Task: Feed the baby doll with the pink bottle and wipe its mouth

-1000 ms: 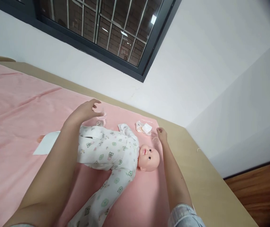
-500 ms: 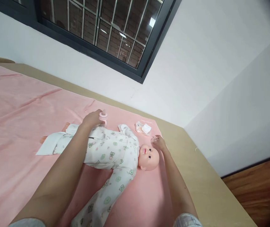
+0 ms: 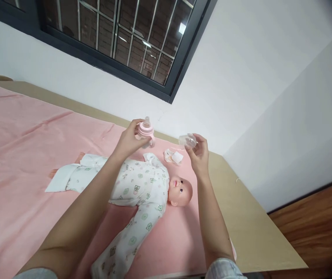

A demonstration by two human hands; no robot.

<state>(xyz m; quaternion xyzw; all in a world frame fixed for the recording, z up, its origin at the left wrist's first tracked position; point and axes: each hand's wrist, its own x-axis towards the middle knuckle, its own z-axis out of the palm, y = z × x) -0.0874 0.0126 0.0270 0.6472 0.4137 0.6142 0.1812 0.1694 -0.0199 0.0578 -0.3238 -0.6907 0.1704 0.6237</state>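
My left hand point(image 3: 131, 138) is closed round a baby bottle point(image 3: 146, 130) with a pink collar, a pink handle and a clear teat pointing up. Opposite it, my right hand point(image 3: 200, 154) grips a clear bottle cap point(image 3: 187, 140), tilted on its side. A gap separates the cap from the bottle. Both are held above the bed. Below them a baby doll point(image 3: 181, 191) lies on its back in a white sleep suit point(image 3: 142, 182) with small green and pink prints. My left forearm hides part of the doll's legs and trunk.
A pink blanket point(image 3: 17, 155) covers most of the wooden bed top point(image 3: 236, 209). Crumpled white wipes or tissue point(image 3: 173, 156) lie beyond the doll's head. The white wall point(image 3: 212, 97) and a dark-framed barred window point(image 3: 166, 93) rise behind.
Both hands have lifted off the blanket, my left carrying the bottle up and to the right, my right raising the clear cap. The doll has stayed in place.
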